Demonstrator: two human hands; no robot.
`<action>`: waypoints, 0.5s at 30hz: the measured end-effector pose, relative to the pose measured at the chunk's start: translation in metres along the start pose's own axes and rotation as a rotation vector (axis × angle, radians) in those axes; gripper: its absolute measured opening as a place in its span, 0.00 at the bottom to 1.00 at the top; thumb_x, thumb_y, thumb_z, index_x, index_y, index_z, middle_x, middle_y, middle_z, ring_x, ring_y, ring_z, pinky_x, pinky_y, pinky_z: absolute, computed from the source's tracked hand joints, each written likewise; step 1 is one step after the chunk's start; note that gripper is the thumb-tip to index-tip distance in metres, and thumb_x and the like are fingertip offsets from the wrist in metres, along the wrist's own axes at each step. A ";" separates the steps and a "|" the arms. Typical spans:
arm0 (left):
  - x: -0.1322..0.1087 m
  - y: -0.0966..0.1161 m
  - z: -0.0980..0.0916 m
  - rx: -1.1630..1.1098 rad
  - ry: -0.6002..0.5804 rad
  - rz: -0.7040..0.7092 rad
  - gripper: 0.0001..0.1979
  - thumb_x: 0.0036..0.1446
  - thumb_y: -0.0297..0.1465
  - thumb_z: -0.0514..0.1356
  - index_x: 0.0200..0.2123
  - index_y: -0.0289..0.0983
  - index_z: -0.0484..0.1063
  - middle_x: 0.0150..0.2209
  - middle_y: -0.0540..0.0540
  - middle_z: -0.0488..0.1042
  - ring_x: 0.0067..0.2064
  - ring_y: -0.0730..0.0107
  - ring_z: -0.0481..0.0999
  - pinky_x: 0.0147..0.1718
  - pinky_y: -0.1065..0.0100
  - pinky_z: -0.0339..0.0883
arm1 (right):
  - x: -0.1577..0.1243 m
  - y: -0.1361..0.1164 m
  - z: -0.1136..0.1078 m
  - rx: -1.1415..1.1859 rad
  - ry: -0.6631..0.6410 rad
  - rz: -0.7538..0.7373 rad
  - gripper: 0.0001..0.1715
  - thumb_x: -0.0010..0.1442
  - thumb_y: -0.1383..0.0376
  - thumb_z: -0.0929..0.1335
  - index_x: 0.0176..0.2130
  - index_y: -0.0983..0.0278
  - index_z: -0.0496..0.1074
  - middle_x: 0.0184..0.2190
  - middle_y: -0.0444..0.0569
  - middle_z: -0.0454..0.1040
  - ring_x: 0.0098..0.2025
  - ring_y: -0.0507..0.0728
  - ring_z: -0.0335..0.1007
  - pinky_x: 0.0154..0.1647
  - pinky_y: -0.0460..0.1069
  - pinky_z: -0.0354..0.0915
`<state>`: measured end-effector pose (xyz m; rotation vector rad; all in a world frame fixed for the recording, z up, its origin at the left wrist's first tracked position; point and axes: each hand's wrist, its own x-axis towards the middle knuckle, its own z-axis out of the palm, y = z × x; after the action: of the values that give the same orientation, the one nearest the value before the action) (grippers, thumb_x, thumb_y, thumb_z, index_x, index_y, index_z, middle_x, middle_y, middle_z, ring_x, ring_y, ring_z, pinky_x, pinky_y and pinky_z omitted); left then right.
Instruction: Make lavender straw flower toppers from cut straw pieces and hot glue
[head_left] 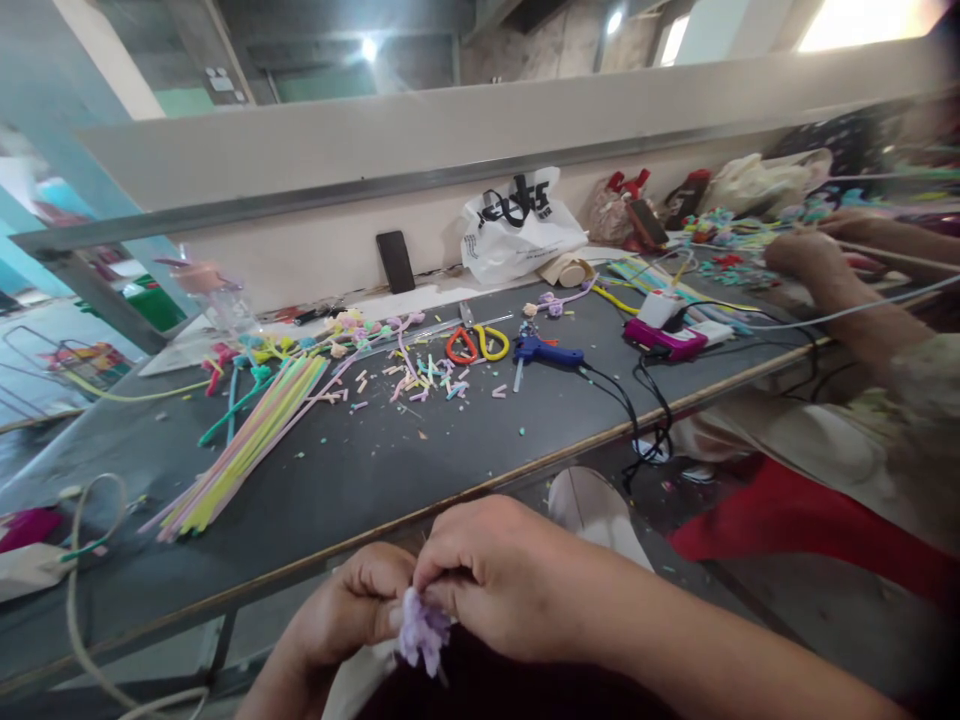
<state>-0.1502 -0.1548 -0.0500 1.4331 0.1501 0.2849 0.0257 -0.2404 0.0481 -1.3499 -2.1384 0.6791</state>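
Close to my lap, in front of the table's edge, both my hands meet around a fluffy light-purple flower (pixel 424 632) that looks made of pipe cleaner. My left hand (pixel 356 600) pinches it from the left, thumb pressed near its top. From the right, my right hand (pixel 499 575) has its fingers closed on the flower's upper part. My fingertips hide the spot where they touch it. On the table beyond lie a bundle of pastel pipe cleaners (pixel 251 440), scissors with red and yellow handles (pixel 491 343) and a blue glue gun (pixel 551 352).
Many cut pipe-cleaner pieces (pixel 427 378) litter the dark table (pixel 360 490). A phone (pixel 395 262) leans at the back beside a white plastic bag (pixel 517 235). A magenta power strip (pixel 664 340) trails black cables over the front edge. At right, a co-worker's hands (pixel 814 260) are at the table.
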 end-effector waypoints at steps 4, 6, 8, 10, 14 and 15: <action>0.000 0.001 0.001 0.010 0.083 0.021 0.23 0.49 0.46 0.59 0.14 0.32 0.66 0.18 0.50 0.61 0.22 0.76 0.60 0.22 0.73 0.54 | -0.002 -0.001 0.008 -0.103 0.065 0.007 0.08 0.50 0.71 0.64 0.29 0.64 0.74 0.25 0.44 0.74 0.28 0.50 0.67 0.28 0.43 0.58; 0.000 0.002 0.002 0.006 0.143 0.040 0.22 0.50 0.44 0.60 0.15 0.32 0.67 0.18 0.50 0.61 0.22 0.76 0.60 0.23 0.73 0.55 | -0.004 0.000 0.014 -0.174 0.135 0.007 0.07 0.50 0.69 0.64 0.28 0.65 0.72 0.25 0.45 0.72 0.27 0.51 0.65 0.26 0.44 0.57; 0.002 0.003 0.003 -0.009 0.174 0.067 0.20 0.49 0.43 0.61 0.16 0.33 0.67 0.18 0.51 0.61 0.23 0.76 0.60 0.23 0.73 0.54 | -0.005 0.001 0.019 -0.213 0.194 0.008 0.06 0.51 0.68 0.64 0.28 0.65 0.70 0.25 0.46 0.71 0.26 0.51 0.64 0.26 0.45 0.56; 0.003 0.002 0.004 -0.036 0.170 0.105 0.20 0.49 0.42 0.61 0.15 0.33 0.65 0.18 0.51 0.60 0.23 0.76 0.59 0.24 0.73 0.54 | -0.005 0.001 0.020 -0.164 0.202 0.041 0.06 0.51 0.67 0.64 0.29 0.64 0.71 0.26 0.45 0.71 0.26 0.51 0.63 0.25 0.45 0.55; 0.002 -0.001 0.002 -0.064 0.152 0.166 0.20 0.50 0.39 0.61 0.14 0.34 0.63 0.17 0.52 0.57 0.22 0.78 0.57 0.23 0.73 0.54 | -0.006 0.003 0.012 0.032 0.145 0.146 0.09 0.53 0.69 0.63 0.32 0.63 0.73 0.26 0.43 0.72 0.26 0.48 0.64 0.26 0.42 0.56; 0.001 -0.001 0.002 -0.055 0.156 0.167 0.20 0.50 0.39 0.61 0.14 0.34 0.63 0.17 0.52 0.57 0.22 0.78 0.57 0.23 0.74 0.53 | -0.007 0.004 0.010 0.058 0.121 0.161 0.09 0.54 0.69 0.63 0.31 0.63 0.73 0.25 0.43 0.71 0.25 0.47 0.64 0.25 0.42 0.56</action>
<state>-0.1483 -0.1564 -0.0509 1.3708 0.1482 0.5348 0.0245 -0.2462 0.0366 -1.5038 -1.9165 0.6979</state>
